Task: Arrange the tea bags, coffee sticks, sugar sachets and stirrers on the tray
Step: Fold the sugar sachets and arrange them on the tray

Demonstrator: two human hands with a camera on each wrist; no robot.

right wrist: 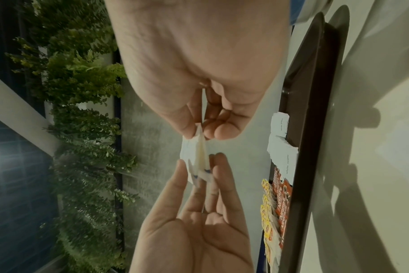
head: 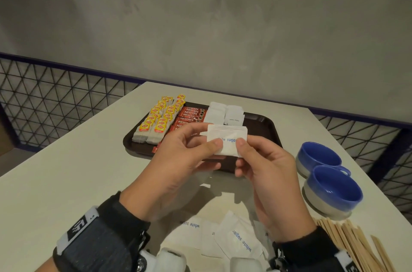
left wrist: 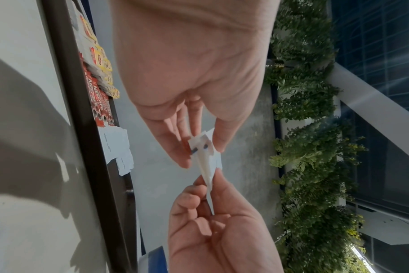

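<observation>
A small stack of white sugar sachets [head: 227, 140] is held in the air above the near edge of the dark brown tray [head: 265, 124]. My left hand [head: 200, 149] pinches its left side and my right hand [head: 245, 151] pinches its right side. Both wrist views show the stack edge-on [left wrist: 204, 158] [right wrist: 199, 157] between thumbs and fingers. On the tray lie yellow-tagged tea bags [head: 159, 119] in rows at the left, red coffee sticks [head: 189, 115] in the middle and white sugar sachets [head: 225, 112] at the back right. Loose sugar sachets [head: 231, 236] lie on the table below my wrists.
Two blue-lined cups [head: 332, 187] stand on the white table [head: 66, 182] to the right of the tray. Wooden stirrers [head: 352, 245] lie in a pile at the near right. A wire mesh railing [head: 55, 98] borders the table at left and right.
</observation>
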